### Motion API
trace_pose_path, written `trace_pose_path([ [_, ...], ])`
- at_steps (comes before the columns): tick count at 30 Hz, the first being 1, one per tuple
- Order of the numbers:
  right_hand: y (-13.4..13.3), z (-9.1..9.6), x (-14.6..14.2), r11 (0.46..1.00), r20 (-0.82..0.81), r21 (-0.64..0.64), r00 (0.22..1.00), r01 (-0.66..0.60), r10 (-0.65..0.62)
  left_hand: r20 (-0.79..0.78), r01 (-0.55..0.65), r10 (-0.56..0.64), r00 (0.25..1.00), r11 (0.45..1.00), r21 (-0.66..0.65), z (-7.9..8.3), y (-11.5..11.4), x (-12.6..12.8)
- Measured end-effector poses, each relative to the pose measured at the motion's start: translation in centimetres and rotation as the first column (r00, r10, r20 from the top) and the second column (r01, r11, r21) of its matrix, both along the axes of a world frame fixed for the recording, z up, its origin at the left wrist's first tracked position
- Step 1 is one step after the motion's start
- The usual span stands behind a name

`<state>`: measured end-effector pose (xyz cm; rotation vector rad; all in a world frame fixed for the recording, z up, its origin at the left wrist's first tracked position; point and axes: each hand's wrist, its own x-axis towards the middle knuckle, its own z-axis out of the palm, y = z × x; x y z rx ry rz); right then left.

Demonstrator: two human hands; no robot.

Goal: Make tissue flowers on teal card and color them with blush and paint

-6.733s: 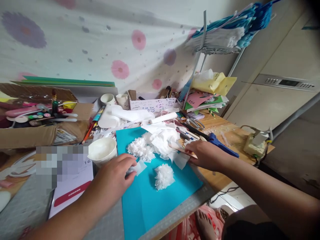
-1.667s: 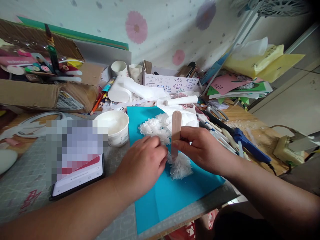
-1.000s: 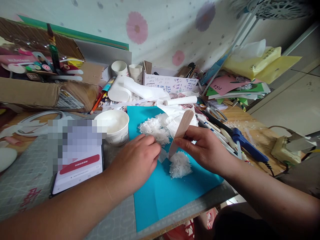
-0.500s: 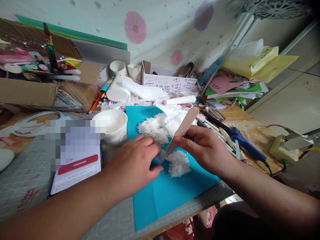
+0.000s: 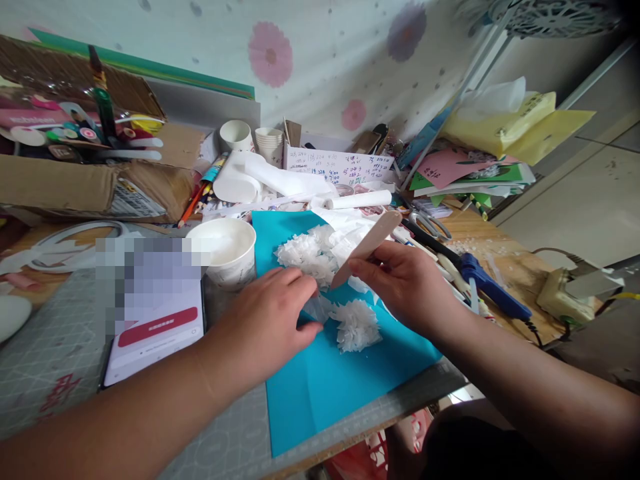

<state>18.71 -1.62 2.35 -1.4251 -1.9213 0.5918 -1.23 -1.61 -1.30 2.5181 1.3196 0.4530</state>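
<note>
The counter (image 5: 60, 353) in front of me is crowded, with a cardboard box (image 5: 75, 187) of pens and markers at the back left. A blue paper sheet (image 5: 340, 387) lies at the near edge, and both my hands work over it. My left hand (image 5: 267, 323) rests low on the sheet, fingers curled and pinching a small tissue scrap (image 5: 316, 308). My right hand (image 5: 405, 283) is closed around a wooden stick (image 5: 370, 243), which slants up and away with its lower tip near my left fingertips. A phone (image 5: 155, 333) lies to the left, a white paper cup (image 5: 225, 250) just behind it. A blue glue gun (image 5: 493, 290) lies to the right. A white tissue flower (image 5: 356, 325) sits on the sheet between my hands, just beside the scrap.
</note>
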Motion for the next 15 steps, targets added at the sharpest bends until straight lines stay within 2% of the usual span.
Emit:
trace_pose_path([
  [4, 0.65, -0.75, 0.06, 0.986, -0.100, -0.162, 0.994, 0.026, -0.042, -0.004, -0.010, 0.010, 1.000, 1.000, -0.019, 0.02, 0.09, -0.03],
  [9, 0.85, -1.07, -0.09, 0.958, -0.298, -0.283, 0.954, -0.056, -0.032, -0.002, -0.027, 0.027, 1.000, 0.999, -0.018, -0.21, 0.25, -0.12],
  [12, 0.72, -0.77, -0.22, 0.949, -0.354, -0.303, 0.935, -0.086, -0.028, -0.011, -0.049, 0.049, 0.999, 0.998, -0.043, -0.15, 0.24, -0.09],
  [15, 0.56, -0.33, -0.21, 0.953, -0.370, -0.288, 0.929, -0.098, -0.017, 0.068, -0.049, 0.056, 0.996, 0.994, -0.101, 0.09, 0.24, -0.06],
])
